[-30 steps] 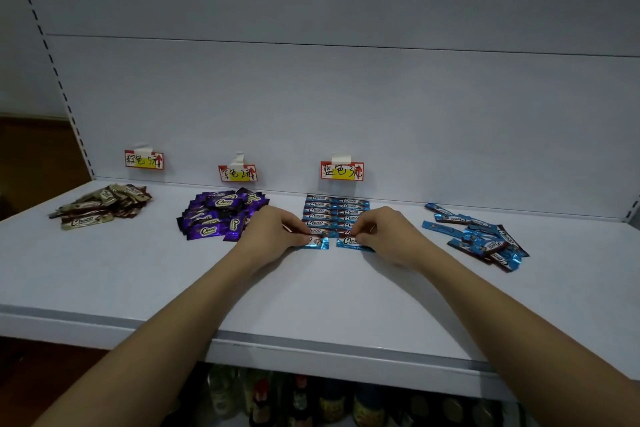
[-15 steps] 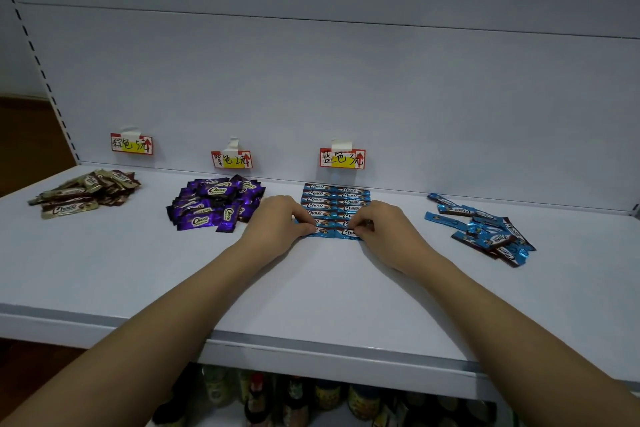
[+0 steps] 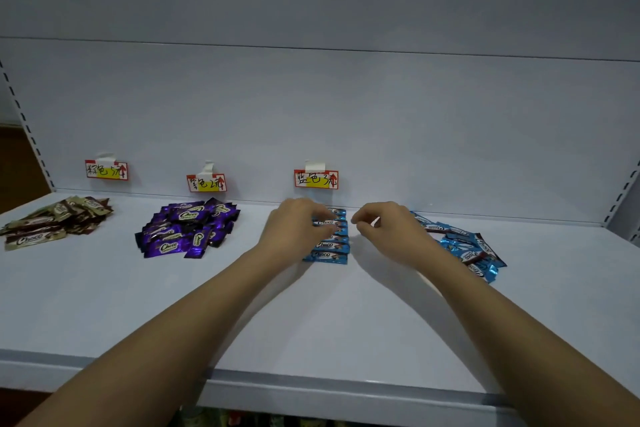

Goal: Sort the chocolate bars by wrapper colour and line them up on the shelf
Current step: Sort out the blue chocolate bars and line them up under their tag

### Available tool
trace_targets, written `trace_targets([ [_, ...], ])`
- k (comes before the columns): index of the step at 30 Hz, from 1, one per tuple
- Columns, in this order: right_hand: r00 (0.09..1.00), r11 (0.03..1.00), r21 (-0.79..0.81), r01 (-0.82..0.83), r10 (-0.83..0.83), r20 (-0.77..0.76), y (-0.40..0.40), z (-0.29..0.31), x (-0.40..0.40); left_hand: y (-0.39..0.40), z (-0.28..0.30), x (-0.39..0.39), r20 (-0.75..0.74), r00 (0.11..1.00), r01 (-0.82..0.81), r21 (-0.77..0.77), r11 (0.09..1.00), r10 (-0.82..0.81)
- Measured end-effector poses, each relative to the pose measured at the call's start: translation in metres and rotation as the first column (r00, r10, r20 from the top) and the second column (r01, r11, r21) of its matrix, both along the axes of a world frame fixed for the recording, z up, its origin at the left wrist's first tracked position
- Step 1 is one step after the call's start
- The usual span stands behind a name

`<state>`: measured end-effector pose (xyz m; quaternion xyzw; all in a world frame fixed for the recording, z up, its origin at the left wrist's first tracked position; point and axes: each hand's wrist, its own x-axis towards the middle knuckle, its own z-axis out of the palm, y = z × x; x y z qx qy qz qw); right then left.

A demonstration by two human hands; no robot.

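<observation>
– Blue Choco bars (image 3: 327, 246) lie in a tidy column on the white shelf (image 3: 311, 329), straight below the blue price tag (image 3: 316, 179). Why there?

– Each wrapper colour seems to have its own tag on the back panel, so the row sits under its label. The left hand (image 3: 294, 229) rests on the column's left ends, fingers curled over the far bars, probably to square them up.

– And the right hand (image 3: 388, 229)?

– It hovers just right of the column, fingers bent as if pinching, but I cannot tell whether it holds anything.

– What is left?

– A loose blue heap (image 3: 467, 248) at far right, the purple pile (image 3: 188, 229) and the brown pile (image 3: 52, 224) at left; all sorted by colour, I judge, but not yet lined up
</observation>
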<state>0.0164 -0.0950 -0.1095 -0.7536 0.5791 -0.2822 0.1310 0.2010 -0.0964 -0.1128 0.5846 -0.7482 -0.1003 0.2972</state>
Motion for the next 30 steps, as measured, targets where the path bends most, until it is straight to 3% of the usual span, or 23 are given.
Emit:
trace_targets([
  [3,0.998,0.998,0.022,0.063,-0.063,-0.003,-0.012,0.012,-0.046,-0.011,0.005,-0.044,-0.042,0.995,0.089,0.059,0.994,-0.086],
  [7,0.991,0.989,0.068,0.133,-0.132,-0.025,-0.024,0.016,-0.086,-0.02,0.001,-0.081,0.013,0.987,0.158,0.087,0.984,-0.16],
  [15,0.964,0.986,0.053,0.161,-0.145,-0.222,-0.043,-0.008,-0.116,-0.047,-0.021,-0.142,0.001,0.967,0.253,0.154,0.955,-0.257],
  [21,0.933,0.985,0.062,0.163,-0.134,-0.333,-0.049,-0.015,-0.119,-0.057,-0.029,-0.142,0.057,0.953,0.29,0.113,0.95,-0.298],
  [30,0.941,0.96,0.145,0.239,-0.193,-0.277,-0.041,-0.01,-0.127,-0.054,-0.03,-0.146,0.245,0.92,0.31,0.017,0.951,-0.305],
])
